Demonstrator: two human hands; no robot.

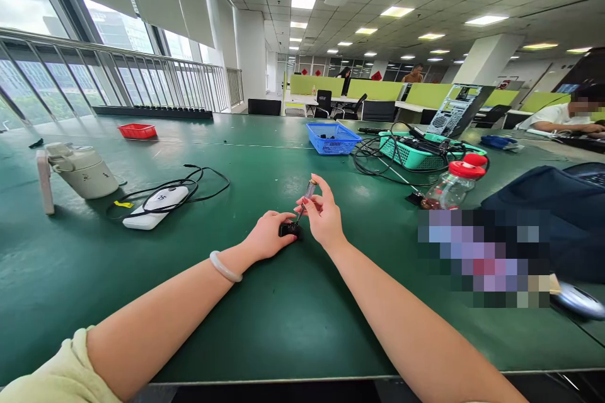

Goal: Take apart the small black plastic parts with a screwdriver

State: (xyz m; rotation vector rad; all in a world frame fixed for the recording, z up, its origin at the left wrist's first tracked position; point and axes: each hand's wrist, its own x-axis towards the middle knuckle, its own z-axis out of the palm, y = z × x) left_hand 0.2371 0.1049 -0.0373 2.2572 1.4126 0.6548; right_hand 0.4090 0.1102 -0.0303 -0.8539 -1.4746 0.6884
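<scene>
On the green table, my left hand (268, 235) grips a small black part (289, 230) and steadies it against the surface. What kind of part it is I cannot make out. My right hand (324, 217) pinches a screwdriver (309, 190) with a clear handle, one finger resting on its top end. The shaft slants down to the left, and its tip meets the black part. The exact spot under the tip is too small to tell.
A white power bank (155, 209) with a black cable and a beige flask (80, 170) are at left. Blue basket (333, 143), red tray (137, 131) and green basket (411, 156) stand farther back. A red-lidded jar (451, 186) and dark bag (543, 201) sit right. A person works at far right.
</scene>
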